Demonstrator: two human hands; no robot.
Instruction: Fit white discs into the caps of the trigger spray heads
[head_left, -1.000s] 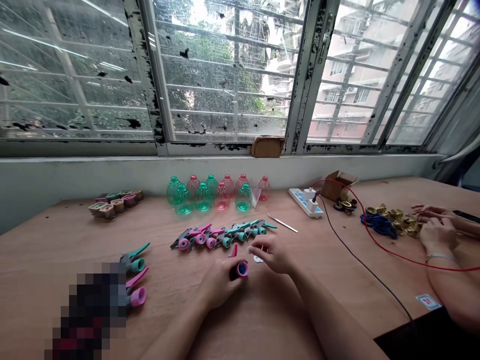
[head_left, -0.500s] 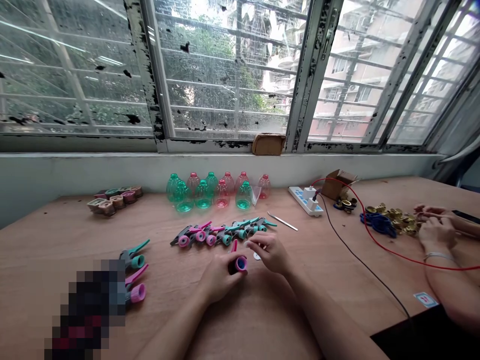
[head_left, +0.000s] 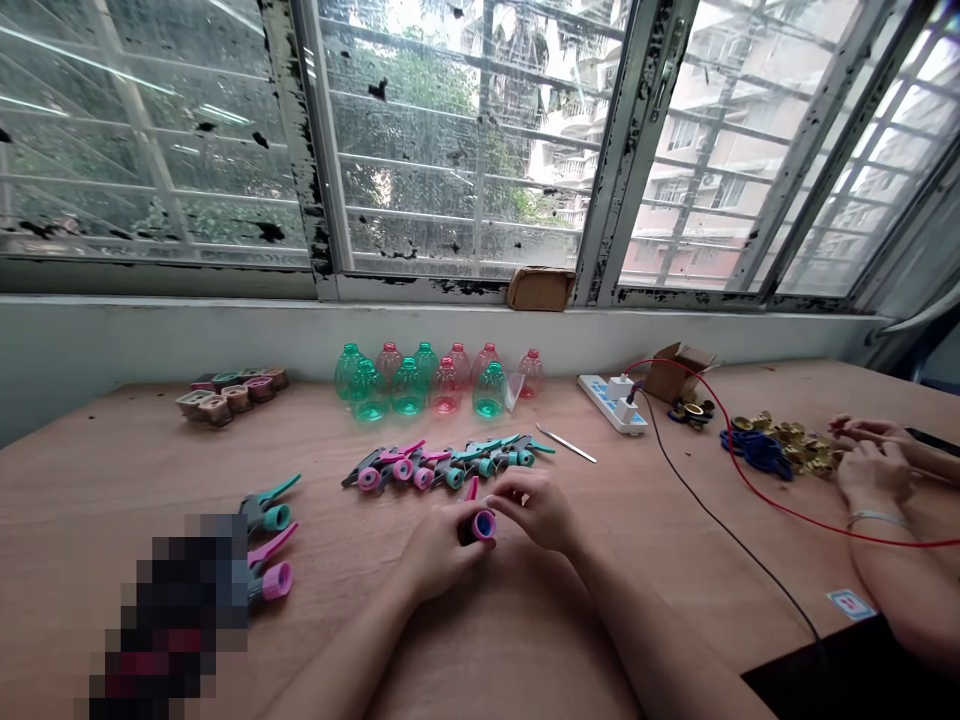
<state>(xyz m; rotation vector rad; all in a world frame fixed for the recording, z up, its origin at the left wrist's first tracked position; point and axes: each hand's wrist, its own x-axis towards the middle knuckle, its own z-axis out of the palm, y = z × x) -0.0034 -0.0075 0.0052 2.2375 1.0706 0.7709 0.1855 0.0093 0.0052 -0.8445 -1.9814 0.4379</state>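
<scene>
My left hand (head_left: 439, 548) is wrapped round a spray trigger head with a pink lever and a pink collar (head_left: 484, 525); the collar's opening faces me. Just above the collar, my right hand (head_left: 538, 508) has thumb and fingers pinched on a small white piece (head_left: 484, 503), mostly covered by the fingertips. Beyond both hands lies a row of spray trigger heads (head_left: 454, 465), some pink, some teal. Two more trigger heads, one teal (head_left: 276, 517) and one pink (head_left: 277, 580), are at the left beside a pixelated dark patch.
Green and pink clear bottles (head_left: 409, 390) stand near the wall. Tweezers (head_left: 566, 443) lie right of the trigger heads. Farther right are a power strip (head_left: 613, 404), cables, a cardboard box (head_left: 675, 370) and brass parts (head_left: 799, 440) by another person's hands (head_left: 874, 465). Small containers (head_left: 232, 397) sit back left.
My right fingertips have moved slightly left and down, from beside the trigger head to just above its collar. A white disc seen on the table under my right hand no longer shows.
</scene>
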